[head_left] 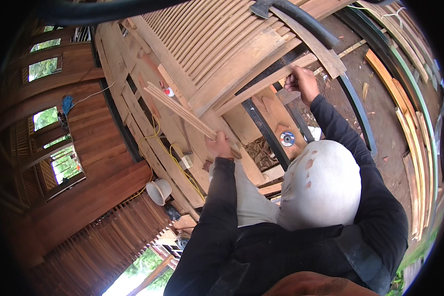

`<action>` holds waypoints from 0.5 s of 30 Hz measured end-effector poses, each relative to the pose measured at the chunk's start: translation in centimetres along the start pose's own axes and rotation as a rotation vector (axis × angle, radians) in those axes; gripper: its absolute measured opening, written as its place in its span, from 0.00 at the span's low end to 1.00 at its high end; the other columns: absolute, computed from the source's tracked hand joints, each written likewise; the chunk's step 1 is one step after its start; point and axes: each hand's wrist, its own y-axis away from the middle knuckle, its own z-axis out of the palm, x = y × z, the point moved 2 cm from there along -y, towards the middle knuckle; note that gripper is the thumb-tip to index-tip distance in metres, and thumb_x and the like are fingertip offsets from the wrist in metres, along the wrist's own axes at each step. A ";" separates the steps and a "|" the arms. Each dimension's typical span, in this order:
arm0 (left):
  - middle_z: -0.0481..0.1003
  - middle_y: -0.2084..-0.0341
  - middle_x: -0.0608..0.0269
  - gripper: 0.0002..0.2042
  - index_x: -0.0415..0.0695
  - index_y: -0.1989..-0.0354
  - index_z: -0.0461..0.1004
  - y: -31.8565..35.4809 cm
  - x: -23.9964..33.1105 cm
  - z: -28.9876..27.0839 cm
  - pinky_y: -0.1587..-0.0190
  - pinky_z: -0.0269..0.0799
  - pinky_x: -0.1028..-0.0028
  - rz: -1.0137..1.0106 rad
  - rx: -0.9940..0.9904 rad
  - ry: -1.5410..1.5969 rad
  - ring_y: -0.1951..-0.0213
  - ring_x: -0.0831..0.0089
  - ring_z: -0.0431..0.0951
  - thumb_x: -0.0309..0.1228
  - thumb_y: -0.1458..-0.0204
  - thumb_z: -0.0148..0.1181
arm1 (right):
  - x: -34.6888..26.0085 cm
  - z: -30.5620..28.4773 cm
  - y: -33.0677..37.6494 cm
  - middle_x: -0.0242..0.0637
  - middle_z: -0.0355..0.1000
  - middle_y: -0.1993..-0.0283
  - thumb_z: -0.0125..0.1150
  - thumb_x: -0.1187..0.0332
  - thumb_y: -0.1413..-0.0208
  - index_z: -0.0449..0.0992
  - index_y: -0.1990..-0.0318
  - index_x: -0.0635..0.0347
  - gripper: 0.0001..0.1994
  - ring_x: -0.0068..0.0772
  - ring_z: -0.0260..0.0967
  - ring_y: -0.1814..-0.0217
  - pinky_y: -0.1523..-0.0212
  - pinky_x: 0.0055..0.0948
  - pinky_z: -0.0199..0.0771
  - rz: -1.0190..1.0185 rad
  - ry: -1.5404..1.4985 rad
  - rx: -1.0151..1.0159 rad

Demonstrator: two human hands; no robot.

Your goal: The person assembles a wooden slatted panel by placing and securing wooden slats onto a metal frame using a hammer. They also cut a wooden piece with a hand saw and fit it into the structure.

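Note:
My left hand (219,145) is closed around a small bundle of thin wooden strips (185,113), which slants up to the left over the boards. Further right, my right hand (302,84) has its fingers curled in beside the end of a narrow wooden board (269,85). Whether anything small is pinched in those fingers is hidden. Beyond both hands lies a slatted wooden panel (195,42) with many parallel slats. On its far right edge rests an axe (298,18) with a dark handle, near a curved plank (313,44).
A round cutting disc (287,138) lies on a board near my knee. A red-and-white bottle (167,90), a yellow cord (158,132) and a white bucket (159,191) are to the left. Dark metal beams (266,130) cross below, with gaps between. Long timber (407,133) is stacked at right.

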 end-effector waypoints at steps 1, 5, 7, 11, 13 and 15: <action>0.72 0.77 0.65 0.07 0.40 0.62 0.68 0.0 0.0 -0.1 0.77 0.66 0.77 0.006 -0.010 -0.017 0.79 0.78 0.72 0.22 0.50 0.54 | -0.1 0.2 0.4 0.39 0.74 0.75 0.50 0.59 0.31 0.68 0.73 0.58 0.17 0.30 0.75 0.76 0.75 0.27 0.76 0.006 0.002 -0.003; 0.72 0.76 0.65 0.06 0.40 0.62 0.68 0.0 0.5 0.5 0.77 0.66 0.77 -0.024 -0.011 -0.003 0.80 0.78 0.71 0.22 0.49 0.54 | 2.2 -1.1 4.3 0.42 0.74 0.75 0.48 0.61 0.31 0.67 0.74 0.60 0.18 0.35 0.75 0.75 0.73 0.30 0.77 -0.106 -0.111 0.048; 0.72 0.76 0.65 0.06 0.40 0.62 0.67 0.0 0.3 0.7 0.77 0.66 0.77 -0.012 -0.021 0.036 0.80 0.78 0.71 0.22 0.49 0.53 | 4.4 -2.3 8.0 0.45 0.74 0.73 0.46 0.64 0.32 0.68 0.71 0.64 0.16 0.36 0.75 0.72 0.69 0.33 0.78 -0.210 -0.095 0.033; 0.73 0.74 0.62 0.06 0.40 0.63 0.68 -0.2 -0.2 0.6 0.75 0.67 0.76 -0.013 -0.052 -0.039 0.78 0.77 0.72 0.23 0.49 0.56 | 6.4 -3.1 12.8 0.44 0.76 0.70 0.51 0.67 0.36 0.76 0.61 0.73 0.14 0.33 0.75 0.70 0.66 0.31 0.77 -0.287 -0.077 0.225; 0.75 0.71 0.59 0.09 0.38 0.61 0.70 -0.2 -0.4 0.5 0.72 0.71 0.74 0.003 -0.117 -0.133 0.75 0.73 0.75 0.25 0.49 0.60 | 5.4 -4.2 12.0 0.43 0.78 0.68 0.51 0.67 0.37 0.78 0.58 0.73 0.15 0.30 0.73 0.71 0.66 0.28 0.75 -0.394 -0.011 0.296; 0.77 0.68 0.57 0.13 0.36 0.58 0.72 0.5 -0.3 0.1 0.66 0.73 0.70 0.154 -0.085 -0.248 0.70 0.69 0.77 0.29 0.49 0.64 | -0.4 -4.6 10.4 0.37 0.81 0.65 0.51 0.64 0.35 0.81 0.62 0.73 0.18 0.23 0.67 0.74 0.69 0.24 0.69 -0.488 0.305 0.256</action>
